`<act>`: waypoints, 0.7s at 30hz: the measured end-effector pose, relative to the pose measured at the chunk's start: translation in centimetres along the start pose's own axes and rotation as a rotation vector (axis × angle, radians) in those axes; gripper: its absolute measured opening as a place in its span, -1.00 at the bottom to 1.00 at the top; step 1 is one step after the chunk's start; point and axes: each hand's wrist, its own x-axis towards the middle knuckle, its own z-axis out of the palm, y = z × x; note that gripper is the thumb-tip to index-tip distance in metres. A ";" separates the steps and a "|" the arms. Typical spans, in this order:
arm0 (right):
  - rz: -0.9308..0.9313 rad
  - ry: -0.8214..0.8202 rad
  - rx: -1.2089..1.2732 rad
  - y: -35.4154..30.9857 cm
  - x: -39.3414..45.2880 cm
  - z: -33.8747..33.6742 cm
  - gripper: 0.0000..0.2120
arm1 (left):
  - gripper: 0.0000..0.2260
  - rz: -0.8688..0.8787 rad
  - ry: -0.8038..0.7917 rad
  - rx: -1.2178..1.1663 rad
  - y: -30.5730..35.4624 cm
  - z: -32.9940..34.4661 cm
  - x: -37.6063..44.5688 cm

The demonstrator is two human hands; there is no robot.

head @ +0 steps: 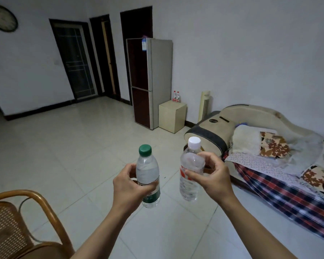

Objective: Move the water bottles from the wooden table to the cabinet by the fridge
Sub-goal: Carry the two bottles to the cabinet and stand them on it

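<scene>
The carrying step is in hand, judging by the scene: the person holds 2 bottles out in front, with the room's tiled floor (86, 146) below them and the wooden tabletop out of view. The left hand (128, 186) wraps its fingers (153, 184) round the middle of a clear plastic water bottle with a green cap and green label (148, 176). The right hand (211, 176) grips a clear plastic water bottle with a white cap and red label (190, 169) near its shoulder.

Both bottles stand roughly upright, long axis vertical, caps up; the white-capped one leans slightly, its cap tipped to the right.

The small cream cabinet (172, 116) sits well apart across the floor, just beside the tall dark-red and silver fridge (148, 83), and 2 red-capped bottles (176, 96) already stand at the back of its top. The next move probably calls for walking over and setting these 2 down upright on the free front part of that top.
</scene>
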 end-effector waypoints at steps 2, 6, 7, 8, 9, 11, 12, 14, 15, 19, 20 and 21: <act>0.008 0.003 -0.001 1.1 2.0 -0.1 -0.43 | -0.56 0.000 -0.004 -0.003 -0.1 1.2 1.6; 0.012 -0.010 0.014 3.2 6.0 1.0 -0.40 | -0.56 0.005 -0.007 0.003 -1.5 2.7 5.7; 0.015 -0.012 0.013 3.6 7.0 1.5 -0.40 | -0.56 0.001 -0.005 0.004 -2.0 3.0 6.9; 0.018 -0.015 0.009 4.0 7.9 2.1 -0.40 | -0.56 -0.005 -0.002 0.004 -2.7 3.2 8.1; 0.019 -0.020 0.005 4.5 9.0 2.7 -0.40 | -0.56 -0.008 0.001 0.004 -3.3 3.5 9.4; 0.023 -0.036 0.000 5.3 11.3 4.1 -0.40 | -0.56 -0.009 0.009 0.003 -4.7 3.9 12.2; 0.020 -0.047 -0.009 5.6 12.5 4.8 -0.40 | -0.57 -0.006 0.012 -0.004 -5.3 4.2 13.6; 0.018 -0.054 -0.026 5.9 15.2 6.4 -0.40 | -0.56 0.008 0.000 -0.022 -6.3 4.5 16.9; 0.016 -0.047 -0.030 5.9 16.6 7.1 -0.40 | -0.56 0.016 -0.009 -0.029 -6.6 4.6 18.6; 0.005 -0.011 -0.056 6.8 22.0 10.0 -0.48 | -0.52 0.042 -0.026 -0.039 -8.2 4.8 25.9; 0.010 -0.005 -0.062 7.3 23.2 10.7 -0.49 | -0.50 0.046 -0.034 -0.039 -8.9 4.9 27.5; 0.012 -0.003 -0.069 7.9 24.4 11.4 -0.50 | -0.48 0.047 -0.036 -0.041 -9.6 4.9 29.1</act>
